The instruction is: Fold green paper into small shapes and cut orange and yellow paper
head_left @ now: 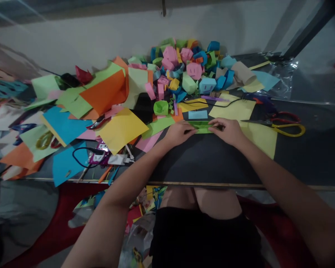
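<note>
A strip of green paper (202,127), folded lengthwise, lies low over the dark tabletop between my two hands. My left hand (179,133) pinches its left end, fingers bent over the edge. At the other end, my right hand (226,129) grips the paper between thumb and fingers. Just beyond the strip sits a small light-blue paper rectangle (198,114). To the right, scissors (284,124) with red and yellow handles rest partly on a pale yellow sheet (264,139). A green folded paper box (160,108) stands beyond my left hand.
A heap of folded paper pieces (194,70) rises at the back against the wall. Coloured sheets (123,128) cover the left side, with a power strip and cable (100,153) near the front edge. Clear plastic (281,80) lies back right. Paper scraps sit below the table.
</note>
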A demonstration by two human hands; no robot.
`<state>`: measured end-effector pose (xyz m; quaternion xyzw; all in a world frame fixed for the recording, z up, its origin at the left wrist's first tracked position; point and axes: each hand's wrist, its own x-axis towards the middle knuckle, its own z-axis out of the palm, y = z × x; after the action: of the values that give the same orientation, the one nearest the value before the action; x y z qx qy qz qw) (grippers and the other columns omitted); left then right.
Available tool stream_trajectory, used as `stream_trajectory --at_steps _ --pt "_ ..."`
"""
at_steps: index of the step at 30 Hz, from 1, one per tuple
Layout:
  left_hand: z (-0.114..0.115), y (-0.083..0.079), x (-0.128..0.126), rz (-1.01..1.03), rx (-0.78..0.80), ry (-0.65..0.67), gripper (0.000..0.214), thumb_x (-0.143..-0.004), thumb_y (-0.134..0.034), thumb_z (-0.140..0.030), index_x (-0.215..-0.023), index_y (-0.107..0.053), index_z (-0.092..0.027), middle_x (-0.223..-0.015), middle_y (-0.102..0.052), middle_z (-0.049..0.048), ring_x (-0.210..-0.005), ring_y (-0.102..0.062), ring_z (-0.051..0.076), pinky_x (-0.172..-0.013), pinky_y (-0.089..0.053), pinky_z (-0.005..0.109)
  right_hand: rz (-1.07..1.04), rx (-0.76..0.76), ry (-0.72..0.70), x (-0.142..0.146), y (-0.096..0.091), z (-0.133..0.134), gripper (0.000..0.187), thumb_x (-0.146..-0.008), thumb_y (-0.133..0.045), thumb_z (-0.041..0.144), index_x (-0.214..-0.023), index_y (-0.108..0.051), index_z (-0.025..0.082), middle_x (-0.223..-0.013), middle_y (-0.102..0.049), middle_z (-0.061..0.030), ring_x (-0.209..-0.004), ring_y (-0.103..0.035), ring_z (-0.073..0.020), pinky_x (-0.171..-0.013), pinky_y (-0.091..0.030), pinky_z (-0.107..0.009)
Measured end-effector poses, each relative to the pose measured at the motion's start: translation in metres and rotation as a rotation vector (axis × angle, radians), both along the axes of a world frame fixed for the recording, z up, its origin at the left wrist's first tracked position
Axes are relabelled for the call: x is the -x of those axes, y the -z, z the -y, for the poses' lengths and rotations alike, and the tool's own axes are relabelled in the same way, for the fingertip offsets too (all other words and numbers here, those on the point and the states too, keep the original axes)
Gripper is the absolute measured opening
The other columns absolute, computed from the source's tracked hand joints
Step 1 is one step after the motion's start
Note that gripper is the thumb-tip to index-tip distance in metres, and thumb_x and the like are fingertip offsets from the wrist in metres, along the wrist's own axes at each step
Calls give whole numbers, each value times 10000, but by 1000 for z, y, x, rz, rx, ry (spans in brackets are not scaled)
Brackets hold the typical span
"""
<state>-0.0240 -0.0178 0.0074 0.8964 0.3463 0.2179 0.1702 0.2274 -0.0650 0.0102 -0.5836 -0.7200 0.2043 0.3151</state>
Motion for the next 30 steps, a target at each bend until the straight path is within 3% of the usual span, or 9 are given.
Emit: stream_trajectory --at_steps 6,11,14,17,19,21,25,30 --pt "4 3 -7 73 120 -319 424 -874 -715 -576 -692 -698 -194 -661 -704 27 -606 -626 153 -556 -416 274 110 -29 98 2 3 0 285 -888 -681 488 -888 -775 219 -762 -758 -56 -670 -681 -209 -669 -542 -355" --pt "3 8 -9 58 86 -363 419 -865 -733 -563 -675 -639 -201 -649 -671 29 -603 -591 150 -534 -396 268 240 -44 140 4 6 4 241 -912 -669 452 -954 -746 228 -809 -746 -63 -761 -692 -248 -698 -535 -383" --pt "6 6 -10 -24 73 -364 380 -890 -712 -555 -763 -635 -205 -745 -680 51 -713 -642 195 -613 -492 306 291 -124 157 8 2 7 294 -921 -676 422 -1113 -698 200 -973 -749 -118 -931 -689 -306 -792 -556 -443" --pt "10 0 -11 -53 -80 -413 410 -866 -749 -552 -1019 -652 -184 -1039 -715 128 -1035 -674 291 -861 -570 405 347 -243 80 12 -4 9 479 -934 -655 321 -1380 -601 155 -1369 -652 -190 -1260 -587 -365 -1007 -498 -522" --pt "11 -4 -11 -75 -182 -362 470 -878 -752 -505 -1183 -637 -168 -1258 -682 166 -1240 -616 325 -1050 -518 457 358 -243 -19 12 -3 8 473 -960 -589 254 -1429 -600 193 -1453 -624 -148 -1332 -552 -354 -1069 -449 -551" --pt "10 -5 -11 -126 -201 -226 394 -945 -685 -424 -1253 -648 -181 -1378 -655 146 -1335 -578 305 -1147 -462 460 347 -216 -92 11 1 6 375 -989 -526 237 -1322 -699 234 -1348 -709 -100 -1274 -602 -328 -1064 -448 -554" --pt "7 -1 -10 -187 -133 -10 280 -1045 -509 -292 -1184 -736 -208 -1285 -740 79 -1239 -661 231 -1097 -517 415 302 -220 -160 6 10 1 356 -1029 -458 278 -1093 -805 230 -1173 -785 -74 -1111 -677 -279 -1023 -502 -499" --pt "2 7 -10 -74 -128 -30 304 -1048 -508 -303 -1151 -763 -173 -1208 -770 102 -1128 -706 229 -988 -573 393 252 -212 -177 2 12 -7 298 -998 -531 248 -1014 -828 269 -1128 -798 -41 -1068 -706 -260 -998 -530 -484"
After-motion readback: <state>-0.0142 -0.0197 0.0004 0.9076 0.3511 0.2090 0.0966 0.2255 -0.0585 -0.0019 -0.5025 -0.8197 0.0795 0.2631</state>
